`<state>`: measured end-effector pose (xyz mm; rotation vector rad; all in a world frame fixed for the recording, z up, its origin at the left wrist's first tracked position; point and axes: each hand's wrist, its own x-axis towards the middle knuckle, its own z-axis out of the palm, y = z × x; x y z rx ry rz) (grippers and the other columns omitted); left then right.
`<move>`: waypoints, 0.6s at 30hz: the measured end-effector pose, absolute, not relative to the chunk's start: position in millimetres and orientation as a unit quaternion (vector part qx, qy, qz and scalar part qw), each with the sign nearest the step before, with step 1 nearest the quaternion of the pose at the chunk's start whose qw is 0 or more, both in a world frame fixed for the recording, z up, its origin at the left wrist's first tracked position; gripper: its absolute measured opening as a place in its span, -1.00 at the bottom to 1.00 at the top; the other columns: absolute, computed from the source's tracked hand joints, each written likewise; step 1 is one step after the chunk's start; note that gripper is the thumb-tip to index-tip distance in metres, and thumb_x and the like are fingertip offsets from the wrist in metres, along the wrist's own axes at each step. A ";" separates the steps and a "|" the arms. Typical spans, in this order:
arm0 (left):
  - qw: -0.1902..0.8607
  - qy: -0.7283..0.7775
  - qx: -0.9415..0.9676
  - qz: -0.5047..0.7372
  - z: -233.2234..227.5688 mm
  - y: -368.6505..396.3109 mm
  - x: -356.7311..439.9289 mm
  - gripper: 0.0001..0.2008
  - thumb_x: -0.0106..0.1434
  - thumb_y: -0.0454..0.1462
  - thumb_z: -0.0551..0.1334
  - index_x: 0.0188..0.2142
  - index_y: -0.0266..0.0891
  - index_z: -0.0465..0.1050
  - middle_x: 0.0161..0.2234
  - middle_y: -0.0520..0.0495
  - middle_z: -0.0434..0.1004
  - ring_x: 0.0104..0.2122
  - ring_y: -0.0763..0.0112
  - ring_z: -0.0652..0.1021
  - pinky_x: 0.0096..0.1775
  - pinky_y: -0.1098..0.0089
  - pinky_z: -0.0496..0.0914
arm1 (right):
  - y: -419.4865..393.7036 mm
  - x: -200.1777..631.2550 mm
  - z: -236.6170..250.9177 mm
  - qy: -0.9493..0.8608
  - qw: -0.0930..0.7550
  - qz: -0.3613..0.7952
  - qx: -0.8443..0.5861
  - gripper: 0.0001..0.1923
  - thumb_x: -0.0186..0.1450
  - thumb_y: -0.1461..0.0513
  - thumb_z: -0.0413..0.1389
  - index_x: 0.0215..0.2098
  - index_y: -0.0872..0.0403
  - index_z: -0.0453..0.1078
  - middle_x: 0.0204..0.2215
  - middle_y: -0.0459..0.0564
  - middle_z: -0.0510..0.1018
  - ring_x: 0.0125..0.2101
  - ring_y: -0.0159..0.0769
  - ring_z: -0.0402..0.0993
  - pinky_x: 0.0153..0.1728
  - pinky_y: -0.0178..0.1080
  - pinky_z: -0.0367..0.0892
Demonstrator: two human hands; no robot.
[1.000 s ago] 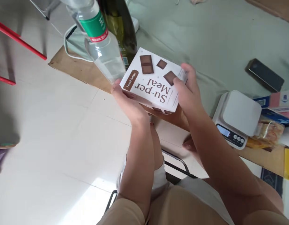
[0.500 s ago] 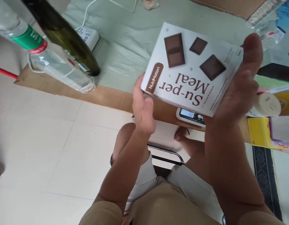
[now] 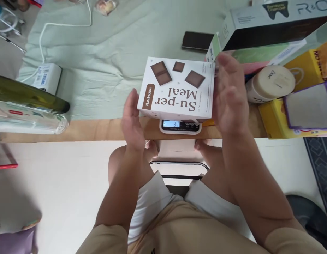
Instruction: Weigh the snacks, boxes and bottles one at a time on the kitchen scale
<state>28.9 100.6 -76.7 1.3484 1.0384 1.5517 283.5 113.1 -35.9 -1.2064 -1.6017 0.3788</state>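
A white Su-per Meal box [image 3: 176, 91] with chocolate squares printed on it sits over a small kitchen scale [image 3: 180, 127] at the table's front edge. The scale's lit display reads 31; its platform is hidden by the box. My left hand [image 3: 133, 121] is at the box's left side, fingers stretched out and the thumb side close to the corner. Along the right side is my right hand [image 3: 231, 97], open and slightly blurred, its palm facing the box. Whether either hand still touches the cardboard is hard to tell.
To the left lie a green glass bottle [image 3: 28, 93], a clear plastic bottle [image 3: 31, 118] and a white power strip [image 3: 48, 77]. A black phone-like slab [image 3: 196, 41] lies behind the box. On the right are an R&O box [image 3: 272, 28], a Dove jar [image 3: 272, 83] and yellow packages [image 3: 274, 120].
The box has come down and levelled out over the scale. My hands have gone from gripping its sides to flat, stretched fingers beside it. The view has shifted right.
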 end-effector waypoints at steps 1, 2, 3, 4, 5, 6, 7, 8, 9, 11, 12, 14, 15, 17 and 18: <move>0.408 0.417 0.531 0.614 -77.7 102.3 23.4 -0.36 0.36 0.28 0.07 0.26 0.12 0.44 0.39 0.08 0.37 0.46 0.14 0.29 0.47 0.15 0.25 | 107.7 286.0 -35.2 -0.659 0.554 0.169 -0.480 -0.46 0.44 -0.20 -0.21 0.27 -0.31 0.23 0.34 -0.07 0.37 0.45 -0.14 0.23 0.35 0.17 0.38; 0.410 0.420 0.530 0.612 -78.4 103.6 19.0 -0.36 0.34 0.29 0.09 0.26 0.12 0.44 0.39 0.08 0.37 0.46 0.14 0.29 0.47 0.12 0.24 | 101.8 288.1 -34.7 -0.641 0.590 0.182 -0.456 -0.50 0.42 -0.17 -0.14 0.20 -0.24 0.30 0.31 -0.04 0.39 0.44 -0.12 0.24 0.39 0.17 0.33; 0.411 0.420 0.532 0.610 -78.8 104.4 16.1 -0.36 0.33 0.29 0.10 0.25 0.12 0.44 0.39 0.06 0.37 0.45 0.14 0.30 0.46 0.10 0.24 | 95.6 289.4 -34.3 -0.617 0.622 0.188 -0.444 -0.55 0.41 -0.13 -0.07 0.13 -0.18 0.35 0.26 -0.01 0.43 0.40 -0.11 0.31 0.39 0.15 0.33; 0.408 0.419 0.537 0.608 -78.9 104.9 14.9 -0.36 0.33 0.28 0.11 0.25 0.12 0.44 0.38 0.05 0.38 0.45 0.13 0.31 0.45 0.09 0.26 | 89.4 289.8 -34.0 -0.592 0.645 0.178 -0.448 -0.62 0.39 -0.06 -0.02 0.07 -0.14 0.38 0.18 0.00 0.48 0.30 -0.13 0.43 0.34 0.11 0.38; 0.404 0.416 0.546 0.605 -78.6 105.3 15.5 -0.36 0.32 0.28 0.14 0.25 0.13 0.43 0.38 0.03 0.39 0.44 0.12 0.33 0.43 0.09 0.28 | 83.3 289.3 -33.5 -0.572 0.662 0.160 -0.458 -0.68 0.37 0.00 0.02 0.02 -0.10 0.39 0.08 0.01 0.52 0.18 -0.16 0.53 0.27 0.06 0.45; 0.401 0.409 0.557 0.602 -78.1 105.5 17.7 -0.37 0.30 0.27 0.17 0.25 0.13 0.42 0.37 0.01 0.39 0.42 0.10 0.35 0.41 0.09 0.31 | 77.5 287.8 -32.8 -0.560 0.668 0.142 -0.468 -0.71 0.36 0.06 0.05 -0.01 -0.07 0.40 0.00 0.02 0.53 0.09 -0.19 0.57 0.20 0.03 0.50; 0.400 0.401 0.567 0.598 -77.4 105.7 21.2 -0.36 0.28 0.25 0.22 0.25 0.13 0.41 0.35 -0.02 0.41 0.40 0.08 0.38 0.38 0.09 0.35 | 72.1 285.7 -32.0 -0.558 0.663 0.132 -0.481 -0.72 0.35 0.09 0.07 -0.01 -0.05 0.41 -0.04 0.03 0.53 0.04 -0.21 0.58 0.15 0.01 0.52; 0.401 0.390 0.576 0.596 -76.5 105.9 25.4 -0.36 0.27 0.23 0.26 0.26 0.13 0.39 0.33 -0.05 0.43 0.37 0.05 0.41 0.34 0.09 0.38 | 67.4 283.3 -31.0 -0.567 0.643 0.131 -0.498 -0.71 0.35 0.10 0.08 0.01 -0.04 0.41 -0.05 0.04 0.53 0.02 -0.20 0.58 0.13 0.01 0.52; 0.405 0.378 0.581 0.596 -75.4 106.1 29.9 -0.35 0.25 0.21 0.30 0.25 0.13 0.38 0.30 -0.08 0.46 0.33 0.02 0.46 0.30 0.08 0.43 | 63.4 280.9 -30.2 -0.583 0.613 0.135 -0.515 -0.69 0.35 0.09 0.09 0.03 -0.03 0.40 -0.03 0.04 0.54 0.03 -0.18 0.57 0.13 0.02 0.51; 0.416 0.360 0.581 0.600 -73.3 105.9 38.1 -0.37 0.24 0.18 0.33 0.23 0.11 0.38 0.23 -0.10 0.52 0.25 0.00 0.53 0.22 0.08 0.49 | 58.0 277.4 -29.2 -0.620 0.541 0.151 -0.548 -0.64 0.36 0.06 0.11 0.08 -0.05 0.39 0.04 0.05 0.57 0.07 -0.13 0.57 0.17 0.08 0.49; 0.420 0.355 0.576 0.605 -72.3 105.6 41.0 -0.39 0.26 0.17 0.33 0.23 0.10 0.39 0.19 -0.11 0.54 0.23 0.00 0.54 0.19 0.08 0.50 | 56.7 276.5 -29.3 -0.632 0.513 0.158 -0.558 -0.63 0.36 0.05 0.12 0.09 -0.06 0.38 0.07 0.06 0.57 0.08 -0.11 0.57 0.17 0.11 0.49; 0.417 0.357 0.563 0.618 -71.0 104.8 43.9 -0.42 0.28 0.16 0.31 0.21 0.07 0.41 0.15 -0.10 0.56 0.22 0.02 0.54 0.18 0.08 0.49 | 56.2 276.2 -30.7 -0.648 0.484 0.167 -0.563 -0.64 0.36 0.06 0.13 0.10 -0.07 0.38 0.16 0.07 0.55 0.11 -0.07 0.57 0.16 0.15 0.49; 0.412 0.362 0.559 0.622 -70.8 104.7 44.0 -0.43 0.30 0.16 0.30 0.20 0.05 0.42 0.14 -0.09 0.56 0.22 0.03 0.53 0.19 0.08 0.48 | 56.6 276.5 -31.7 -0.653 0.479 0.171 -0.561 -0.65 0.37 0.08 0.13 0.10 -0.07 0.38 0.20 0.08 0.53 0.13 -0.06 0.57 0.17 0.16 0.49; 0.397 0.365 0.558 0.630 -72.0 105.4 41.8 -0.44 0.33 0.18 0.26 0.19 0.01 0.44 0.13 -0.08 0.56 0.21 0.08 0.53 0.20 0.09 0.46 | 58.1 277.5 -33.6 -0.658 0.480 0.180 -0.552 -0.67 0.39 0.10 0.12 0.11 -0.07 0.39 0.25 0.08 0.50 0.18 -0.05 0.54 0.21 0.18 0.46; 0.389 0.360 0.563 0.634 -73.3 106.4 39.9 -0.43 0.33 0.20 0.24 0.18 -0.01 0.44 0.13 -0.06 0.56 0.19 0.11 0.53 0.20 0.10 0.45 | 58.9 277.9 -34.2 -0.655 0.493 0.178 -0.543 -0.67 0.40 0.10 0.12 0.11 -0.08 0.40 0.25 0.07 0.50 0.20 -0.05 0.53 0.24 0.18 0.43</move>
